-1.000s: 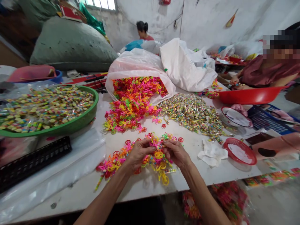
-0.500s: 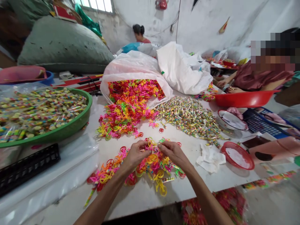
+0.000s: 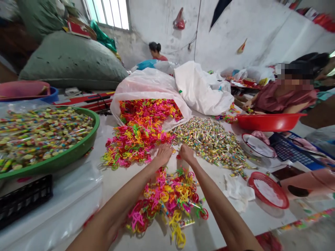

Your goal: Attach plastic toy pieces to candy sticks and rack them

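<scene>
My left hand (image 3: 164, 154) reaches to the right edge of a heap of bright plastic toys with ring-shaped parts (image 3: 133, 139). Its fingers are closed, with a small pale bit at the tips that is too small to name. Beside it, my right hand (image 3: 186, 152) is curled at the left edge of a heap of small clear-wrapped sticks with coloured bands (image 3: 214, 141); whatever its fingers hold is hidden. Between my forearms lies a nearer pile of mixed plastic toys (image 3: 164, 195), with a few wrapped sticks among them.
A white sack (image 3: 149, 83) spills toys at the back. On the left are a green tub (image 3: 95, 130) of wrapped sticks, a black basket (image 3: 26, 197) and clear plastic sheets. A red basket (image 3: 284, 200), crumpled paper (image 3: 238, 191) and red basin (image 3: 269, 122) stand right. Two people sit beyond.
Both my hands have moved forward, from over the near pile to the edges of the two far heaps. The view has tilted upward.
</scene>
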The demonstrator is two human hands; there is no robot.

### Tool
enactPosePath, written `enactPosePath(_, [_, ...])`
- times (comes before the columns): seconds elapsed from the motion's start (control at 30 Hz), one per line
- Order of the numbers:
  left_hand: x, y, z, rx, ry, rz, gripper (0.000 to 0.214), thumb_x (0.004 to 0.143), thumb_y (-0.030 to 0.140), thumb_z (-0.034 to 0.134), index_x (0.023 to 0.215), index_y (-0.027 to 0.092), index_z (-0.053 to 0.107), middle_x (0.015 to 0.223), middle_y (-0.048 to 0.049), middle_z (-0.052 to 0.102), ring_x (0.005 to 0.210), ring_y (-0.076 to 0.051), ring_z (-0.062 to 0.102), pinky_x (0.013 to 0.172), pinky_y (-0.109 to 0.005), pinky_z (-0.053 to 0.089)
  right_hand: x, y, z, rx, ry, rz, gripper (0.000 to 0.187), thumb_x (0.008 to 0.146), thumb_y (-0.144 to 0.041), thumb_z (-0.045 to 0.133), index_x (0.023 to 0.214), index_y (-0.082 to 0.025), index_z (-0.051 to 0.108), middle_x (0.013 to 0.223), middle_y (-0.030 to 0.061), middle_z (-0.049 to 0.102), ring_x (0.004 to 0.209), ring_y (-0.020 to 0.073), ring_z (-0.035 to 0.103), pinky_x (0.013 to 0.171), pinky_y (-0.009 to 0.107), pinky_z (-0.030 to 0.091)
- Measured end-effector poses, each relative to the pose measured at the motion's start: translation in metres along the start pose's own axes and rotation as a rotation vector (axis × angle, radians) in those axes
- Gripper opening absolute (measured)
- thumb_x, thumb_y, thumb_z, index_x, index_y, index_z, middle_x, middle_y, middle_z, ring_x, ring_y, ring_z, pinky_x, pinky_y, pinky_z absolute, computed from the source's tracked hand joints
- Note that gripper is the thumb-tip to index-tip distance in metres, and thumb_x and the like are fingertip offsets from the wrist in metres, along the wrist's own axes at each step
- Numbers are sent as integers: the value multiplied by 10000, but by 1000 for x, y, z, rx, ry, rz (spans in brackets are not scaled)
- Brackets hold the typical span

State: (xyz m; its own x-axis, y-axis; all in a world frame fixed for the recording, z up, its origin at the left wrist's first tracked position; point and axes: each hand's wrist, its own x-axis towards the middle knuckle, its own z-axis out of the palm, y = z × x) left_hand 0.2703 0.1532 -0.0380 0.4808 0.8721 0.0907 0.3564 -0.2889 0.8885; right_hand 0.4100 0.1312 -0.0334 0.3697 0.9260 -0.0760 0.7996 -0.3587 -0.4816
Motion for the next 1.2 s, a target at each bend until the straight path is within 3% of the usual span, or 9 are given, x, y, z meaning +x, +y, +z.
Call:
enactPosePath(0.1, [-4, -3, -6, -148, 46, -63, 122, 582, 70, 618, 639, 176, 597, 922, -102, 615, 1125, -295, 404, 938, -376, 266, -9, 15, -9, 160, 11, 29, 60, 635, -110, 532, 629, -151, 576, 799, 97, 642, 853, 224, 585, 647, 268, 396])
enactPosePath(0.23, [-21, 8, -24, -397, 35, -148, 94, 630, 247, 623, 651, 162, 588, 715, -55, 607, 817, -236, 564, 726, -341, 423, -37, 22, -28, 472, -24, 35, 115, 668, -275, 539, 664, -160, 543, 645, 53, 630, 623, 173, 606, 538, 259, 432])
enactPosePath(0.33, [-51, 24, -34, -558, -26, -197, 194, 636, 314, 630, 699, 134, 594, 661, -47, 598, 630, -177, 580, 612, -318, 458, -71, 13, -38, 840, -105, 12, 195, 627, -338, 608, 684, -167, 534, 682, 42, 647, 633, 164, 627, 565, 266, 470])
enactPosePath(0.47, [-98, 43, -38, -770, -95, -265, 235, 597, 276, 698, 737, 113, 601, 671, -53, 618, 584, -151, 585, 606, -316, 481, -115, -7, -40, 1367, -308, 37, 238, 538, -256, 736, 698, -158, 588, 655, 12, 647, 572, 134, 615, 517, 225, 446])
enactPosePath(0.57, [-125, 52, -37, -936, -113, -298, 240, 592, 238, 722, 759, 120, 596, 705, -50, 633, 592, -142, 592, 593, -287, 479, -136, -16, -37, 1375, -420, 35, 202, 555, -231, 741, 711, -142, 649, 571, -4, 628, 472, 83, 549, 455, 187, 391])
enactPosePath(0.7, [-149, 58, -35, -1030, -141, -313, 195, 648, 219, 688, 792, 122, 598, 729, -49, 631, 627, -135, 595, 603, -269, 484, -152, -18, -35, 1397, -519, 34, 188, 573, -229, 731, 728, -138, 677, 595, 6, 637, 511, 83, 560, 500, 193, 413])
enactPosePath(1.0, [-177, 59, -23, -1086, -106, -297, 241, 677, 244, 675, 873, 122, 606, 776, -64, 639, 657, -152, 599, 607, -298, 507, -173, -18, -26, 1415, -544, 80, 169, 585, -250, 724, 706, -150, 661, 559, -15, 608, 440, 63, 504, 456, 183, 390])
enactPosePath(1.07, [-180, 60, -21, -1058, -94, -289, 256, 672, 255, 680, 881, 130, 602, 778, -60, 643, 663, -158, 601, 614, -305, 507, -177, -19, -26, 1373, -491, 37, 148, 608, -252, 705, 709, -155, 657, 563, -19, 597, 442, 65, 492, 459, 191, 389])
enactPosePath(1.2, [-181, 65, -17, -927, 43, -280, 231, 663, 278, 683, 832, 139, 608, 713, -26, 635, 612, -139, 584, 557, -261, 487, -189, -25, -30, 1160, -203, -110, 99, 652, -244, 667, 721, -176, 651, 574, -23, 581, 492, 84, 489, 475, 202, 384])
